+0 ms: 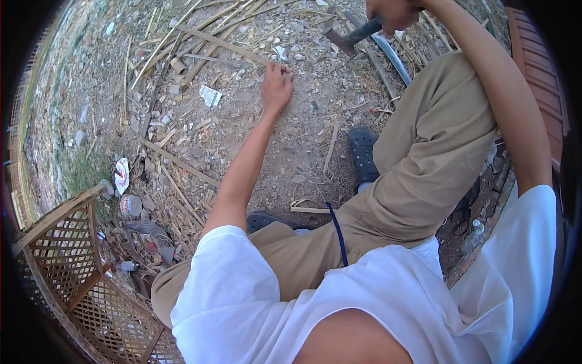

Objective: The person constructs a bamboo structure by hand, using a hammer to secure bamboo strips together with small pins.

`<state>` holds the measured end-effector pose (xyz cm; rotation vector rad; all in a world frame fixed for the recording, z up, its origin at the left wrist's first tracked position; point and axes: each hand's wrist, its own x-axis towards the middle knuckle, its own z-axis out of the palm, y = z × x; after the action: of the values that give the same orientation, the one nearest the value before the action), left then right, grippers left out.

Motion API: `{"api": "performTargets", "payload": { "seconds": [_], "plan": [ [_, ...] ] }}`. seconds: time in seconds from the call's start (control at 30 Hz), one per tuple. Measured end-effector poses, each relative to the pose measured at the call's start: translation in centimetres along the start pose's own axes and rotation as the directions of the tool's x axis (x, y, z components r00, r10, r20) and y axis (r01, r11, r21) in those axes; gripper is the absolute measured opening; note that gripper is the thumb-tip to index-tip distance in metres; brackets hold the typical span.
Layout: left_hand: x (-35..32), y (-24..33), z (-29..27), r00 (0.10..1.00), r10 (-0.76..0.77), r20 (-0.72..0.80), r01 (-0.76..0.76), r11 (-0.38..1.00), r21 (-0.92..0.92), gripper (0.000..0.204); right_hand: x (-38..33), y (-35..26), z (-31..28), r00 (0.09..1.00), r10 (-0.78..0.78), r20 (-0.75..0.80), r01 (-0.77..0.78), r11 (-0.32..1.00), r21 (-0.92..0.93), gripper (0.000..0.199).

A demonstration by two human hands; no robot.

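My right hand, at the top right, is wrapped round the dark handle of a hammer. The hammer's metal head hangs to the left of that hand, above the gravelly ground. Lower and further left, my left hand is down at the ground with its fingers closed. A flat strip of wood runs from the upper left to these fingers, which appear to grip its near end. The fingertips are partly hidden. A small white scrap lies just beyond them.
More wooden strips litter the ground ahead. A printed paper piece lies left of my left hand. At lower left stands a wooden lattice frame, with a tin near it. A bluish metal strip lies beside my right knee.
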<state>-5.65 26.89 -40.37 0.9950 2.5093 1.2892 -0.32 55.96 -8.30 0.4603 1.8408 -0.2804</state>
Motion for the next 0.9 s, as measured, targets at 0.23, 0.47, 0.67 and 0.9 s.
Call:
{"api": "performTargets", "payload": {
  "seconds": [0.23, 0.47, 0.67, 0.9],
  "plan": [
    [0.1, -0.8, -0.3, 0.999, -0.032, -0.011, 0.031, 0.996, -0.086, 0.019, 0.3, -0.2, 0.6, 1.0, -0.003, 0.01, 0.004, 1.0, -0.012, 0.017],
    [0.4, -0.9, 0.3, 0.998, -0.06, 0.019, 0.062, 0.988, -0.145, 0.029, 3.8, 1.2, -1.5, 0.985, -0.011, 0.175, 0.008, 1.0, 0.018, 0.023],
    [-0.1, -0.1, 0.6, 0.984, -0.056, -0.169, 0.031, 0.988, -0.15, 0.035, 4.6, -0.5, 0.1, 0.992, -0.04, -0.122, 0.044, 0.999, 0.029, 0.017],
    [-0.7, -1.9, -0.7, 0.902, -0.086, -0.422, -0.012, 0.975, -0.223, 0.018, 4.5, -7.8, 4.7, 0.833, -0.069, -0.549, 0.07, 0.997, -0.02, 0.027]
  ]
}}
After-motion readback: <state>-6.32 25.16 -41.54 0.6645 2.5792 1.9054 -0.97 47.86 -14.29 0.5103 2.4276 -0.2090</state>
